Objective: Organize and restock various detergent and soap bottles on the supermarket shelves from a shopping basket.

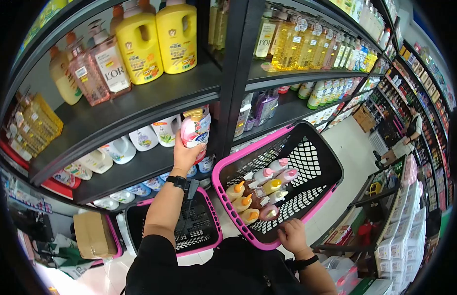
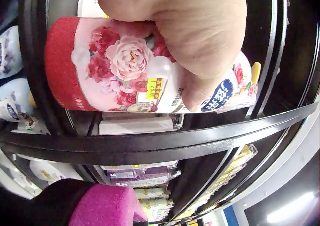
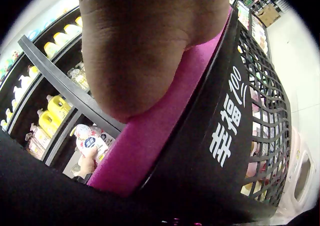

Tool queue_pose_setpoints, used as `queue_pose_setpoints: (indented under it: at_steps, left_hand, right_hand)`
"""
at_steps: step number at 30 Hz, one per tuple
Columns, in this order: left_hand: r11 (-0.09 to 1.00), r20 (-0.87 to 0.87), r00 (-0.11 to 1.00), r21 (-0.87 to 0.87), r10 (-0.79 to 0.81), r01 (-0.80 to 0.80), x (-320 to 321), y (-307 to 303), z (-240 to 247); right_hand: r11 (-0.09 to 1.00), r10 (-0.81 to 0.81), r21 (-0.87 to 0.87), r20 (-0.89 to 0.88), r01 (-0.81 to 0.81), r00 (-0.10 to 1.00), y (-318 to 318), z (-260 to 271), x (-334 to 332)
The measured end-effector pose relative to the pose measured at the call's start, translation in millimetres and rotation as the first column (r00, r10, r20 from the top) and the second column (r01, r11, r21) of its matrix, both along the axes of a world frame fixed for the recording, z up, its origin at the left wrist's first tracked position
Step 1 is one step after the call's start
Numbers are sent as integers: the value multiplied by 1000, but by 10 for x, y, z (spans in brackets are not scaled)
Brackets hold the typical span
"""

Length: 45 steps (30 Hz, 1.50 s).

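My left hand (image 1: pixel 188 153) grips a pink-and-red pump bottle (image 1: pixel 197 129) with a gold pump top, upright in front of the shelves. In the left wrist view, roses and a yellow price sticker (image 2: pixel 155 88) show on the label, and the thumb presses across the bottle's front. At the lower right of the head view, my right hand (image 1: pixel 292 235) holds the pink rim of a black shopping basket (image 1: pixel 332 184). Its thumb lies on that rim in the right wrist view. Several pump bottles (image 1: pixel 264 176) with pink, orange and yellow tops stand inside the basket.
Yellow jugs (image 1: pixel 139 46) and clear pump bottles line the upper shelf (image 1: pixel 154 81); white jugs (image 1: pixel 118 150) sit below. A second basket (image 1: pixel 216 221) stands under my left arm, near a cardboard box (image 1: pixel 93 235). Stacked goods (image 1: pixel 400 236) flank the right side, and a person (image 1: pixel 410 132) is down the aisle.
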<state>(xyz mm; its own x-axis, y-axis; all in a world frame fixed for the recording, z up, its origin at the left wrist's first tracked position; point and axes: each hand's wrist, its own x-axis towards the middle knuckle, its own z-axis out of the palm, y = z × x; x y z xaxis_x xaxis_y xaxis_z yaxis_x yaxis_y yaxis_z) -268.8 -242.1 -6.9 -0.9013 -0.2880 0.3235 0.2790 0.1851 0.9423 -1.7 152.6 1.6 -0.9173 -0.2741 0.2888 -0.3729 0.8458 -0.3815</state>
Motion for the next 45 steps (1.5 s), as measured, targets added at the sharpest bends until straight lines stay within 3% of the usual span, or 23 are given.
queue_pose_setpoints:
  at_steps: [5, 12, 14, 18, 19, 22, 23, 24, 25, 26, 28, 42, 45]
  left_hand:
    - [989, -13, 999, 137, -48, 49, -292, 81, -105]
    - [999, -3, 1000, 35, -31, 31, -628, 115, -483]
    - [982, 32, 994, 158, -105, 99, -529, 167, -311]
    - [992, -15, 993, 31, -119, 119, -613, 74, -401]
    - [982, 133, 978, 121, -163, 147, -561, 88, -298]
    - [966, 2, 968, -59, -251, 250, -690, -64, -534]
    - [959, 32, 959, 9, -282, 282, -614, -65, -551]
    - [972, 13, 973, -48, -230, 231, -505, -21, -515]
    - [969, 164, 969, -139, -182, 206, -550, -152, -804]
    - [970, 175, 967, -124, -186, 209, -493, -133, -795]
    - [950, 246, 962, -257, -116, 180, -437, -108, -702]
    - [912, 257, 966, -387, -32, 133, -397, -72, -761]
    - [948, 95, 992, -299, -89, 113, -355, 18, -756]
  right_hand:
    - [999, -44, -1, -7, 44, 999, -40, 15, -4]
    - [998, -56, 33, 24, 55, 998, -23, 32, 5]
    - [998, -61, 16, 39, 60, 997, -12, 41, 10]
    - [999, -46, 3, 24, 46, 999, -9, 56, 6]
    - [999, -54, 5, 24, 54, 998, 1, 57, 23]
    - [999, -54, 0, 5, 54, 999, -17, 47, -6]
    - [999, -49, -8, -9, 49, 999, -17, 52, 4]
    - [999, -41, -17, -26, 40, 999, -23, 57, -1]
    - [999, -45, -15, -48, 44, 998, -37, 67, -3]
    - [999, -38, -21, -50, 37, 998, -43, 60, -2]
    - [999, -44, -21, -52, 43, 998, -31, 51, 5]
    - [998, -59, -18, -52, 58, 997, 15, -28, 56]
    - [999, -42, -23, -53, 41, 998, 24, 9, 58]
